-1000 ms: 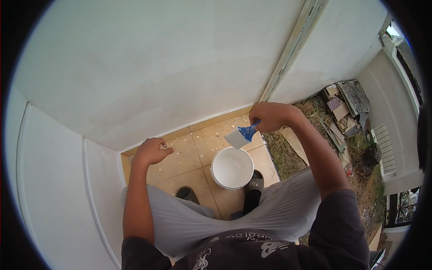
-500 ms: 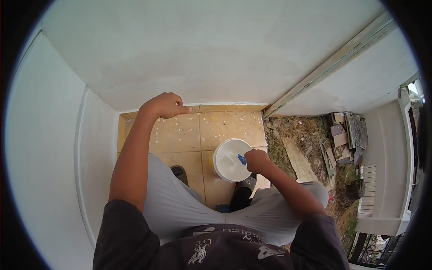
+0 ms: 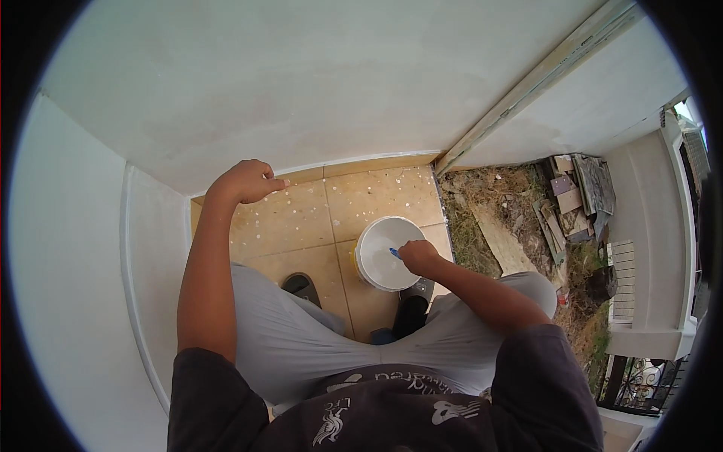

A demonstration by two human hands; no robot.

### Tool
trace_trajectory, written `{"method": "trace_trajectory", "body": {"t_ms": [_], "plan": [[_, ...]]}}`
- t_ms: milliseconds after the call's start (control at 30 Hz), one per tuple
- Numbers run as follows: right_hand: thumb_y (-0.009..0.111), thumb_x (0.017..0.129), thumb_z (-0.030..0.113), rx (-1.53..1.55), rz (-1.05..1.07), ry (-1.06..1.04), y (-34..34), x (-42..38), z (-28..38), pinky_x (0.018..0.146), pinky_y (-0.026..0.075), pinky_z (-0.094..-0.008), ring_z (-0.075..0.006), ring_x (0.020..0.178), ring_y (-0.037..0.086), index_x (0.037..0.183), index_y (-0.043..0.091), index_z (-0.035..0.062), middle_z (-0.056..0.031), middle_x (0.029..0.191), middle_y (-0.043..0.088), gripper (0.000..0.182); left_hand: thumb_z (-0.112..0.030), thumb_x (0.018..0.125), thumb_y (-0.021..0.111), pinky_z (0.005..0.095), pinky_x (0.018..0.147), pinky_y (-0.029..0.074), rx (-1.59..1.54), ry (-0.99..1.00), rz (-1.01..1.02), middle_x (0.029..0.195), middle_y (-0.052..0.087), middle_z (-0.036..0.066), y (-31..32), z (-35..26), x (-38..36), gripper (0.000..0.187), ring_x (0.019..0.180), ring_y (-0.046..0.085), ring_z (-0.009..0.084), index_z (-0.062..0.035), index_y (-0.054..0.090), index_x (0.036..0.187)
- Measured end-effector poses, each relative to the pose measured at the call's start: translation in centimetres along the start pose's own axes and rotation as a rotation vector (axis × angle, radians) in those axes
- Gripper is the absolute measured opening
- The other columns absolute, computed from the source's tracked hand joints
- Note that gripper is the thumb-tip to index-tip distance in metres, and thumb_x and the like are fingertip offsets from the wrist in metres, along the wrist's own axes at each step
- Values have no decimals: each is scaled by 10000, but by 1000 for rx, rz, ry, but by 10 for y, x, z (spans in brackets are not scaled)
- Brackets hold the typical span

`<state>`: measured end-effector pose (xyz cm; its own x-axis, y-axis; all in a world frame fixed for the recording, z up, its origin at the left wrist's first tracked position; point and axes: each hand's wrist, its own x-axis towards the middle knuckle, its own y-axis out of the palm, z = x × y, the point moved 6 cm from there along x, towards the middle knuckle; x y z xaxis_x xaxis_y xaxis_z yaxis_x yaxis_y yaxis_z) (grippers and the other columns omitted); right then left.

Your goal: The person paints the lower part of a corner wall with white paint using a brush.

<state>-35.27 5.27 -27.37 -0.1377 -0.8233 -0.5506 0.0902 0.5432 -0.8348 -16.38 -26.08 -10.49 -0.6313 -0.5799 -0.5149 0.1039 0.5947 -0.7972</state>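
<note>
My right hand (image 3: 419, 258) is closed round a blue-handled tool (image 3: 395, 252) above the right side of a white bucket (image 3: 360, 264). The tool's far end is not clearly visible inside the bucket. White material lines the bucket's inside. My left hand (image 3: 251, 181) hangs over the tiled floor (image 3: 294, 220) near the foot of the wall, its fingers curled and the thumb pointing right. Whether anything small is between those fingers is hidden.
A pale wall (image 3: 263, 83) rises in front, with a vertical trim (image 3: 527, 87) at its right. White specks dot the tiles. Dry ground with stacked boards (image 3: 595, 188) lies to the right. My sandalled feet (image 3: 301, 288) are beside the bucket.
My right hand has shifted left over the bucket, and less of the blue handle shows. The view has tilted a little; my left hand appears slightly further left.
</note>
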Motion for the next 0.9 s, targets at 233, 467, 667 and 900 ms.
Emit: {"method": "trace_trajectory", "body": {"t_ms": [233, 467, 667, 900], "plan": [[622, 741, 109, 181, -17, 48, -39, 1, -34, 717, 554, -436, -377, 808, 678, 820, 708, 11, -211, 855, 685, 153, -564, 818, 637, 389, 817, 502, -34, 15, 26, 1010, 678, 168, 6, 5, 6, 601, 933, 643, 269, -5, 671, 1036], [625, 748, 121, 334, -21, 16, -91, -29, -47, 763, 529, -428, -379, 828, 656, 866, 732, 35, -188, 913, 687, 181, -554, 816, 646, 395, 816, 506, -26, 22, 4, 1024, 682, 168, 8, -2, 2, 592, 950, 651, 269, -10, 672, 1047], [642, 752, 163, 362, -100, -14, -101, -35, -65, 790, 519, -411, -354, 855, 661, 901, 729, 19, -194, 880, 688, 224, -554, 817, 647, 389, 785, 510, -9, 35, -6, 951, 693, 152, 8, -4, 2, 588, 883, 657, 253, -7, 677, 1029], [635, 737, 163, 441, -15, 14, -125, -43, -71, 751, 521, -382, -317, 797, 670, 914, 739, 29, -180, 844, 700, 246, -554, 821, 644, 394, 805, 507, -25, 20, 0, 976, 688, 160, 7, -1, 3, 586, 912, 653, 266, -9, 675, 1035]]}}
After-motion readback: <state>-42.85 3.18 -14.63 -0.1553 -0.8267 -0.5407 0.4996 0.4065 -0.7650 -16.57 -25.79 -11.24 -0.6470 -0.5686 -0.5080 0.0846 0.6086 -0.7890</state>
